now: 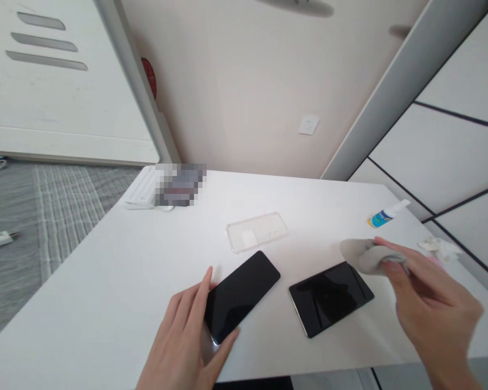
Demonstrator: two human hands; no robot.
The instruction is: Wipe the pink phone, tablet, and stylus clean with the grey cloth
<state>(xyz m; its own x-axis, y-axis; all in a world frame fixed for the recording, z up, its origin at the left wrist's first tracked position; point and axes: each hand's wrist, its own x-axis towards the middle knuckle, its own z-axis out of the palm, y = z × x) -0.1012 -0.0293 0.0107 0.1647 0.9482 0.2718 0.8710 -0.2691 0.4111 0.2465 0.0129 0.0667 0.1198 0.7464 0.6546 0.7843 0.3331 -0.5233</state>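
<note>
My left hand (189, 330) grips the near end of a black smartphone (244, 295) on the white table, fingers along its left side and thumb at its lower edge. Pinched in my right hand (435, 298) is a folded grey cloth (370, 256), raised just above the right end of a second dark-screened smartphone (331, 298). That second phone lies flat and its glossy screen shows reflections. Behind the first phone lies a clear phone case (257, 232).
A small spray bottle (386, 214) lies on its side at the right. Crumpled white tissue (439, 248) is near the right edge. White face masks (142, 189) and a blurred-out dark item (183, 185) sit at the back left of the table (106, 303). A wall socket (309, 125) is behind.
</note>
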